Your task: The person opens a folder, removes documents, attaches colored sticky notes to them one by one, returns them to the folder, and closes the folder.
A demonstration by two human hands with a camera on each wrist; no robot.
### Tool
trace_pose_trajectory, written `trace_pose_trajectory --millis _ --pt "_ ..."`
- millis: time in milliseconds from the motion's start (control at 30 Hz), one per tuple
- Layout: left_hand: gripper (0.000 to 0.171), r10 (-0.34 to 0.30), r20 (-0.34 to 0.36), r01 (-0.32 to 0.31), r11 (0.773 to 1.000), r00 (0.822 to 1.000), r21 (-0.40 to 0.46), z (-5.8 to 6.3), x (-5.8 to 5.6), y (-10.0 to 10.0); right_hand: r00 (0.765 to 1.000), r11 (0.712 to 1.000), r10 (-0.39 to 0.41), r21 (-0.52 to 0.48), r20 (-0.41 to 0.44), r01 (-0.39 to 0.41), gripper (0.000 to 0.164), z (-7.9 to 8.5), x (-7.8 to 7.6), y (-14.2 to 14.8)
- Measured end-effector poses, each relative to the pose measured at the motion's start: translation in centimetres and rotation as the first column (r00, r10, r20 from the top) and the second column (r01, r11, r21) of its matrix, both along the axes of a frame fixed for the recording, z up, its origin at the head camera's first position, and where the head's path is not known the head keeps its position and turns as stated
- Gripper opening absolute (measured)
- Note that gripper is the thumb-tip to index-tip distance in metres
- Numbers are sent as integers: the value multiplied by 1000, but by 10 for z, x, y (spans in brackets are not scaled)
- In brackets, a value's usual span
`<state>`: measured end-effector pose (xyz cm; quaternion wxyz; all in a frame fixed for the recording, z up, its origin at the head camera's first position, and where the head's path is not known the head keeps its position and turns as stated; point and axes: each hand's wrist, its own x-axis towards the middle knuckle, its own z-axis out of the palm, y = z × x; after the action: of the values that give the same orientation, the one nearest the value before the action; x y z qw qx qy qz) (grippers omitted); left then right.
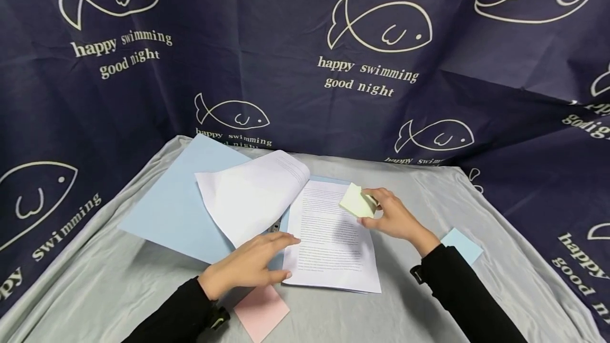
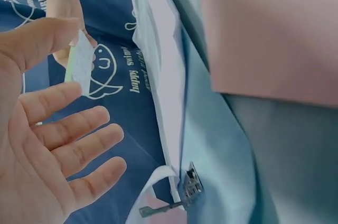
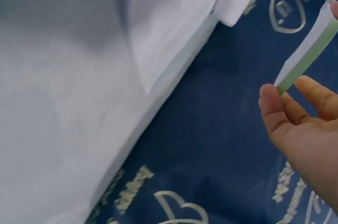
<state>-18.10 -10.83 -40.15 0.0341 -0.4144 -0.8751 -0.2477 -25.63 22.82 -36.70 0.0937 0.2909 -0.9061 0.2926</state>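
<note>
Left hand (image 1: 252,264) loosely spread, fingers apart, holds nothing; right hand (image 1: 396,217) pinches a pale green pad (image 1: 355,202) between thumb and fingers. Left to right: blue folder (image 1: 173,208) opened out, cover stretching past the left hand's outer side. White sheet (image 1: 252,189) turned back over that cover, curled, just beyond the left hand. Metal clip (image 1: 275,225) partly visible at the fold, just beyond the left fingers. Pink square (image 1: 262,312) on the near side of the left hand, lying on grey cloth (image 1: 400,300). Printed page (image 1: 329,247) between the hands, long axis running away from the person; left fingertips at its left edge, touching or hovering, cannot tell. Main relation: green pad is up over the page's far right corner, tilted, apart from the paper in the right wrist view. Right hand has it, left hand well apart, nearer the page's near end. Pad looks nearly square, no clear long axis. Blue square (image 1: 464,246) to the right of the right wrist, partly behind the black sleeve (image 1: 469,290)
</note>
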Motion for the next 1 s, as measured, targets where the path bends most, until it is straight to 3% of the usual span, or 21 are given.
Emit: trace_pose_trajectory --millis 200,500,733,1000 --pt "64 25 15 -26 999 1000 30 3 -3 7 996 995 91 31 -21 -90 61 4 23 -18" --pt "96 46 132 -63 990 990 125 -1 0 14 970 966 242 93 18 -242 61 1 55 -46" --pt "103 11 97 -30 982 995 189 -3 -1 21 952 944 304 117 44 -308 61 -6 67 -58" --pt "108 0 119 -26 976 993 216 -5 -1 27 946 938 320 121 54 -324 65 -13 73 -62"
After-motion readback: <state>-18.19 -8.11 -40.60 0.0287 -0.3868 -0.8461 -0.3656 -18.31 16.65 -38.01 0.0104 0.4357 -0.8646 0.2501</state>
